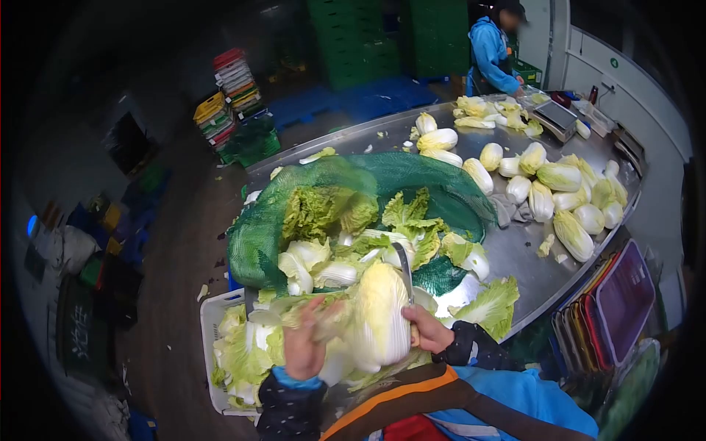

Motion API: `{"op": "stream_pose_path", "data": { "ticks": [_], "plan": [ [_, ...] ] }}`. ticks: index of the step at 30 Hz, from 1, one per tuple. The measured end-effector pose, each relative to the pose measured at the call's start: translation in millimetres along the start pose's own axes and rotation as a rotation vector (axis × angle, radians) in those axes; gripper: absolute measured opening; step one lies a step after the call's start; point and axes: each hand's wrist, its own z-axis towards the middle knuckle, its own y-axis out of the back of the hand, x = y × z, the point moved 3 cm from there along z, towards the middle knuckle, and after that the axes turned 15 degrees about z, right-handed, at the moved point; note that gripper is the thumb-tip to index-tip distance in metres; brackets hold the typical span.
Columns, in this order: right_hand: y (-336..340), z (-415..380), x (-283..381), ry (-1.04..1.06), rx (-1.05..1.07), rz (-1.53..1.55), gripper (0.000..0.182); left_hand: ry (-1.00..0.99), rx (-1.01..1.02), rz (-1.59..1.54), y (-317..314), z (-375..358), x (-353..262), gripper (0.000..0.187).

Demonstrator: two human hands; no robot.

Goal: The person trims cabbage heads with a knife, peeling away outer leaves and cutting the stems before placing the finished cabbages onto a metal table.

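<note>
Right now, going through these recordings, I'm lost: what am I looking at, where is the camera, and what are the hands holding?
The camera sits on a person's head, looking down at their own bare hands. The right hand grips a knife against a napa cabbage. The left hand is blurred, beside loose leaves. Ahead, a green net sack of cabbage trimmings lies on a steel table, with trimmed cabbages further along. A co-worker in blue stands at the far end.

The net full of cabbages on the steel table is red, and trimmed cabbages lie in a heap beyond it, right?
Not quite: the net is green, not red, as the head view shows. The rest holds: it sits on the steel table full of cabbages, and trimmed cabbages lie in a heap beyond it.
</note>
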Motion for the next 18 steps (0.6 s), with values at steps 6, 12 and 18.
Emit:
{"op": "stream_pose_path", "data": {
  "ticks": [6,12,18],
  "plan": [
    [-23.6,0.4,16.2,0.036,-0.032,0.276,0.046,0.205,0.596,1.479,43.9,6.5,37.7,0.076],
    [-69.9,-24.5,28.9,0.291,-0.262,-0.692,0.051,0.098,0.021,0.546,-42.0,35.7,14.6,0.082],
    [-5.3,-21.7,-0.6,-0.162,0.131,0.175,0.055,0.165,0.039,-0.121,-50.5,31.3,24.8,0.057]
  ]
}}
